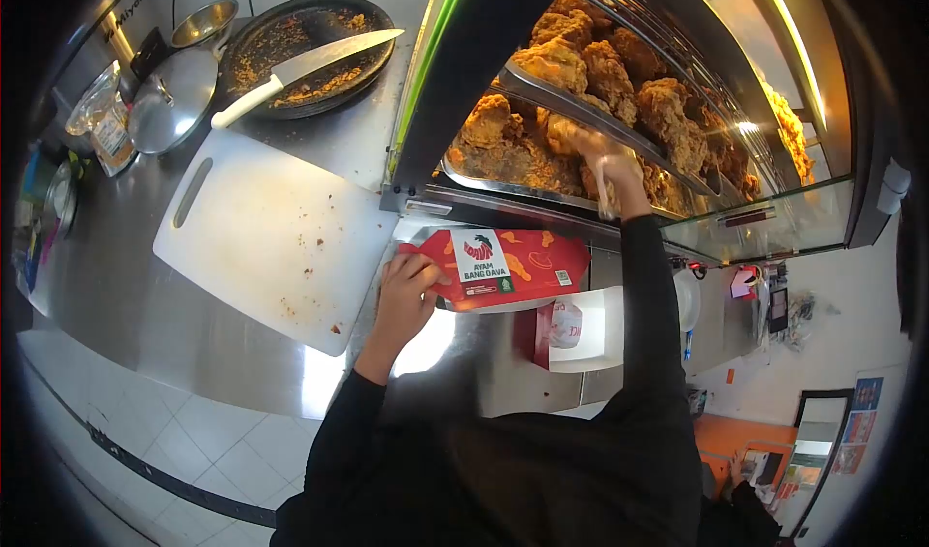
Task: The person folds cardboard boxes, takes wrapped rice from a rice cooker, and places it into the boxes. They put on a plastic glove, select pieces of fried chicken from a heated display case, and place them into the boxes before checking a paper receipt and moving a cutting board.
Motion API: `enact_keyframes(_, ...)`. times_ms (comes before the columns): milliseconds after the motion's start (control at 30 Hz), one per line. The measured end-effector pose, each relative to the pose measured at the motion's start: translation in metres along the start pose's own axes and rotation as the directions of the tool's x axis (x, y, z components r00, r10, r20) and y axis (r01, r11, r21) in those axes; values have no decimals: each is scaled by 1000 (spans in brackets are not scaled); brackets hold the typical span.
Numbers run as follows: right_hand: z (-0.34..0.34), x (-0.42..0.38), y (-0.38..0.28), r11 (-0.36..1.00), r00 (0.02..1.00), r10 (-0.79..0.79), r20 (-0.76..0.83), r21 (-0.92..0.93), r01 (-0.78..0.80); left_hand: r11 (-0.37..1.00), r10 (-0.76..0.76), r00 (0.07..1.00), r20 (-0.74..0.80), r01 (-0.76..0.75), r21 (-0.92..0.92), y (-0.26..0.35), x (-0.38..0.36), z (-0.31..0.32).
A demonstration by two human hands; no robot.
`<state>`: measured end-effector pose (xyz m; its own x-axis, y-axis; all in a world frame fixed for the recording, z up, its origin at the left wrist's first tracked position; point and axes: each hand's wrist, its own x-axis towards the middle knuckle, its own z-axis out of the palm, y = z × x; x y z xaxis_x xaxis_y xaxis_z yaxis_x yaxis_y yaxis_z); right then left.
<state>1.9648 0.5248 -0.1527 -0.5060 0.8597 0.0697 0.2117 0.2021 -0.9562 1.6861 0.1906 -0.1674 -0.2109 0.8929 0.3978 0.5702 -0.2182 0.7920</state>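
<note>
My left hand (410, 294) rests at the left end of a red printed food box (532, 257), its fingers closed on the box's edge. Inside the lit display cabinet (411, 150), my right hand (612, 168) is closed around what looks like the light handle of a tool, whose far end I cannot make out. Fried chicken pieces (673, 121) lie on an upper tray, and more chicken (487, 126) sits on the lower tray beside that hand. Below the red box stands an open white box (600, 329) with a wrapped item (565, 325) in it.
A white cutting board (261, 223) with crumbs lies at the left. Behind it, a knife (329, 63) rests across a dark round pan (281, 39). A metal lid (174, 112) and a bowl (203, 23) are farther left. Another person's hand (737, 472) shows at the lower right.
</note>
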Motion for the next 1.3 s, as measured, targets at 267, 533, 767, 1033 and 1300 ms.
enact_keyframes(267, 95, -57, -141, 570, 908, -252, 334, -707, 418, 1000, -3, 1000, 1, 3, 22, -4, 0, 13)
enact_keyframes(533, 116, -103, -220, 58, 666, -621, 413, -824, 564, 1000, -13, 1000, 6, 13, -5, -3, 5, 12)
enact_keyframes(767, 38, -97, -194, 102, 376, -919, -116, -993, -58, 1000, -12, 1000, 10, 13, -6, -2, 6, 11)
enact_keyframes(1033, -21, -67, -198, -260, 860, -439, -260, -880, -398, 999, -39, 999, -2, 39, -5, -6, -1, 15)
enact_keyframes(1300, 68, -81, -171, 163, 426, -885, -189, -982, -97, 1000, -18, 999, -38, 19, 10, -7, -3, 12)
